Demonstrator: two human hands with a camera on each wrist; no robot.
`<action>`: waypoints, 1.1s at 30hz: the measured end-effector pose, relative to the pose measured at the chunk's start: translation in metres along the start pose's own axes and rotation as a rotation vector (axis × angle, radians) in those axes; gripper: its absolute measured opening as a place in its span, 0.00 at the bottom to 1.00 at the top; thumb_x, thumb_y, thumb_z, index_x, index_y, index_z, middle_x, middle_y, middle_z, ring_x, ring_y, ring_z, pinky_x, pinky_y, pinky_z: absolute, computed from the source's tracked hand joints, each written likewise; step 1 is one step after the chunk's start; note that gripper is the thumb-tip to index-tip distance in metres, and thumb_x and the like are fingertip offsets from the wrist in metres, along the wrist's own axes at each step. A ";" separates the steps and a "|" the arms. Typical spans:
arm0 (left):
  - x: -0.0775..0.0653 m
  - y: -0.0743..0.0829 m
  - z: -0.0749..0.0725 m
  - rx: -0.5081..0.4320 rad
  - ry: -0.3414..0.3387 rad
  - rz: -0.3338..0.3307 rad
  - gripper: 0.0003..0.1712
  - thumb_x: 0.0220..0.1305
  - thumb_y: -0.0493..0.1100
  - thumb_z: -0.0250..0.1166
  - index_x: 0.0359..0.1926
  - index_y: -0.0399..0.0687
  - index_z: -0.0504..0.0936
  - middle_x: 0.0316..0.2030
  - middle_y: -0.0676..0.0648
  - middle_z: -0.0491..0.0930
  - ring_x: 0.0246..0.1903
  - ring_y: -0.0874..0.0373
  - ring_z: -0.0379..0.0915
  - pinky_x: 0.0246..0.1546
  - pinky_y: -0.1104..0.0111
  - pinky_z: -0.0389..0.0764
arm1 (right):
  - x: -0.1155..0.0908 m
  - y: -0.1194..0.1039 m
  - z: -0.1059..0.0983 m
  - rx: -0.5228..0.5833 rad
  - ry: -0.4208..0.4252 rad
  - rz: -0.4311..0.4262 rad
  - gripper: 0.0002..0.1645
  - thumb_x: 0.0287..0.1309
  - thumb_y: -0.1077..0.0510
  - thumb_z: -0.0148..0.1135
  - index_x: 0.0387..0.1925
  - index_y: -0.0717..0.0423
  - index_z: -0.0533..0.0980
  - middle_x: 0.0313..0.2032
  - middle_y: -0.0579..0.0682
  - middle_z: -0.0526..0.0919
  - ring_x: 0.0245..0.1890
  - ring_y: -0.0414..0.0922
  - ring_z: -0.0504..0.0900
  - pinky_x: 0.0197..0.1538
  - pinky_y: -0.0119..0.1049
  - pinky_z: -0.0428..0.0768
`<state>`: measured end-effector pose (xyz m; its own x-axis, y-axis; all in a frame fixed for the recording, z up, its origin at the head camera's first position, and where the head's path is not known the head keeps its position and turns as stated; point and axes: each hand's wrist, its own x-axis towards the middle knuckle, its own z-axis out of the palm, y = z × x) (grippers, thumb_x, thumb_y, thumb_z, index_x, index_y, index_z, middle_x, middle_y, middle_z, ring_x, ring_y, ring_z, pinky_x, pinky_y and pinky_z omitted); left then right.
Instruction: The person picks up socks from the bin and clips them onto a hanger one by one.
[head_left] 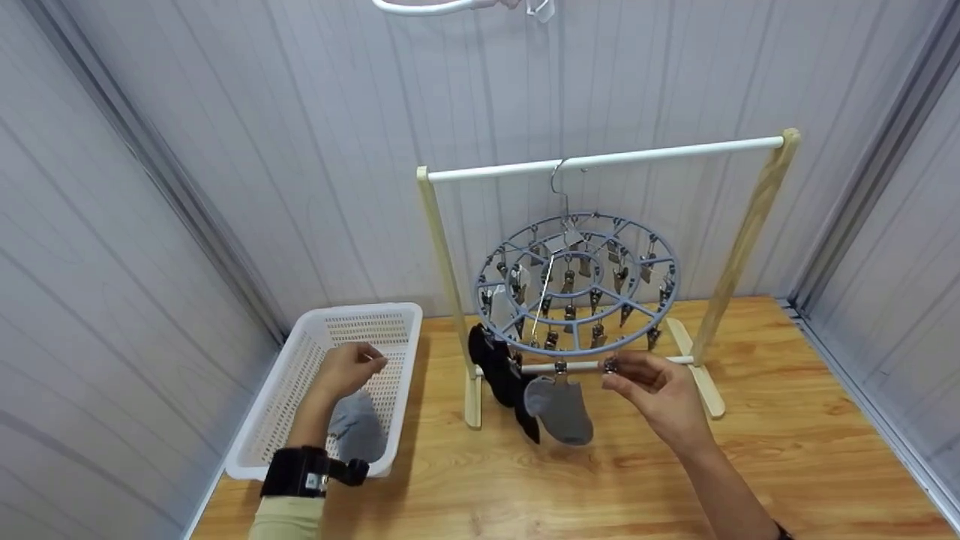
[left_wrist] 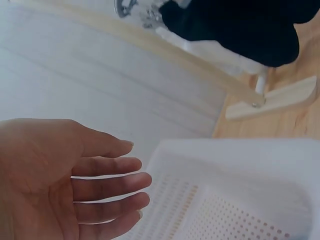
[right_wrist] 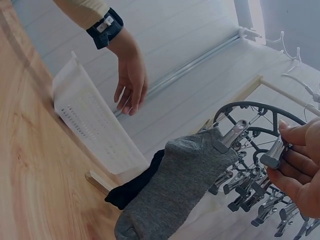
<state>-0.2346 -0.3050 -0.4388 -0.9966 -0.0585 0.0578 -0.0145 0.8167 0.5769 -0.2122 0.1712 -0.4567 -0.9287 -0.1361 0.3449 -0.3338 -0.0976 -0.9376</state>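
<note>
My right hand pinches a metal clip at the front rim of the round blue-grey clip hanger. Beside it, a grey sock hangs from a neighbouring clip. Black socks hang further left on the same hanger, and a white sock shows behind them. Over the white basket my left hand hovers with relaxed fingers and nothing in them. Inside the basket lies a grey-blue sock, partly hidden by the left forearm.
The hanger hooks onto the white rod of a wooden-legged rack. Several unused metal clips dangle from its rings. Rack feet stand on the wooden table. Panelled walls enclose the back and sides.
</note>
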 end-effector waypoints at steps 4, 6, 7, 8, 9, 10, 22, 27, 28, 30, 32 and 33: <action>0.011 -0.008 0.000 -0.003 -0.033 -0.005 0.11 0.69 0.41 0.68 0.40 0.34 0.88 0.31 0.42 0.88 0.32 0.50 0.83 0.35 0.60 0.81 | 0.000 0.001 0.000 -0.006 0.011 0.013 0.18 0.62 0.76 0.69 0.53 0.72 0.82 0.46 0.65 0.88 0.41 0.48 0.91 0.47 0.40 0.88; 0.015 -0.013 0.000 -0.001 -0.041 -0.013 0.11 0.69 0.40 0.68 0.40 0.33 0.88 0.31 0.42 0.88 0.32 0.50 0.83 0.33 0.62 0.80 | 0.000 0.002 -0.001 -0.012 0.010 0.018 0.18 0.61 0.76 0.69 0.53 0.71 0.82 0.47 0.66 0.88 0.41 0.48 0.91 0.47 0.40 0.88; 0.017 -0.016 0.001 0.000 -0.049 -0.020 0.12 0.69 0.40 0.68 0.40 0.33 0.88 0.31 0.41 0.88 0.31 0.50 0.84 0.32 0.63 0.80 | 0.000 0.002 -0.001 -0.016 0.010 0.019 0.18 0.61 0.76 0.70 0.53 0.71 0.82 0.47 0.66 0.88 0.41 0.48 0.91 0.47 0.40 0.88; 0.019 -0.018 0.001 0.000 -0.056 -0.036 0.11 0.69 0.40 0.68 0.40 0.33 0.87 0.30 0.41 0.88 0.30 0.51 0.83 0.31 0.64 0.79 | 0.000 0.002 -0.001 -0.020 0.010 0.021 0.18 0.61 0.75 0.70 0.53 0.70 0.82 0.47 0.66 0.88 0.41 0.49 0.91 0.47 0.40 0.88; 0.020 -0.021 0.001 -0.002 -0.064 -0.052 0.11 0.69 0.40 0.68 0.40 0.33 0.87 0.30 0.42 0.88 0.30 0.52 0.83 0.30 0.65 0.79 | 0.000 0.002 -0.001 -0.024 0.009 0.022 0.18 0.61 0.75 0.70 0.53 0.70 0.83 0.47 0.66 0.88 0.41 0.49 0.91 0.47 0.41 0.88; 0.021 -0.023 0.001 -0.004 -0.074 -0.067 0.12 0.70 0.40 0.68 0.41 0.32 0.87 0.31 0.41 0.87 0.30 0.52 0.83 0.29 0.66 0.78 | 0.000 0.002 -0.001 -0.030 0.007 0.023 0.18 0.61 0.75 0.71 0.53 0.69 0.83 0.47 0.65 0.88 0.41 0.50 0.91 0.47 0.41 0.88; 0.023 -0.047 0.003 0.010 -0.221 -0.254 0.18 0.70 0.45 0.67 0.48 0.30 0.84 0.43 0.35 0.83 0.43 0.42 0.82 0.41 0.54 0.87 | 0.000 0.002 -0.003 -0.031 0.001 0.029 0.19 0.62 0.73 0.71 0.54 0.67 0.83 0.49 0.69 0.87 0.43 0.50 0.91 0.47 0.41 0.88; 0.024 -0.049 0.000 0.035 -0.295 -0.306 0.20 0.69 0.46 0.68 0.48 0.30 0.81 0.49 0.33 0.81 0.52 0.39 0.79 0.49 0.42 0.84 | 0.001 0.003 -0.004 -0.044 0.001 0.025 0.19 0.61 0.72 0.73 0.54 0.66 0.84 0.48 0.66 0.88 0.44 0.55 0.90 0.48 0.43 0.88; 0.025 -0.049 0.000 0.047 -0.298 -0.312 0.21 0.69 0.47 0.68 0.49 0.30 0.81 0.49 0.33 0.81 0.52 0.38 0.78 0.49 0.41 0.83 | 0.001 0.002 -0.004 -0.047 0.001 0.023 0.19 0.61 0.72 0.73 0.54 0.66 0.84 0.48 0.65 0.88 0.44 0.55 0.90 0.48 0.43 0.88; 0.025 -0.050 -0.001 0.075 -0.308 -0.311 0.22 0.68 0.47 0.69 0.49 0.29 0.80 0.49 0.32 0.81 0.52 0.37 0.79 0.49 0.41 0.83 | 0.001 0.002 -0.003 -0.055 0.005 0.022 0.19 0.60 0.72 0.73 0.53 0.66 0.84 0.47 0.61 0.90 0.44 0.54 0.90 0.48 0.42 0.88; 0.026 -0.051 -0.002 0.095 -0.311 -0.297 0.23 0.66 0.48 0.70 0.47 0.30 0.80 0.45 0.34 0.82 0.48 0.39 0.80 0.47 0.45 0.84 | 0.001 0.002 -0.003 -0.056 0.007 0.021 0.19 0.60 0.72 0.73 0.53 0.66 0.84 0.46 0.61 0.90 0.45 0.53 0.90 0.48 0.41 0.88; 0.026 -0.052 -0.002 0.104 -0.312 -0.288 0.23 0.65 0.48 0.71 0.46 0.29 0.80 0.44 0.33 0.82 0.47 0.39 0.80 0.47 0.45 0.84 | 0.001 0.002 -0.003 -0.054 0.008 0.022 0.19 0.60 0.73 0.73 0.53 0.66 0.84 0.46 0.62 0.89 0.45 0.53 0.90 0.48 0.40 0.88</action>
<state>-0.2600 -0.3498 -0.4656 -0.9271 -0.1289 -0.3519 -0.2876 0.8467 0.4476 -0.2141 0.1734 -0.4585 -0.9372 -0.1297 0.3239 -0.3212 -0.0417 -0.9461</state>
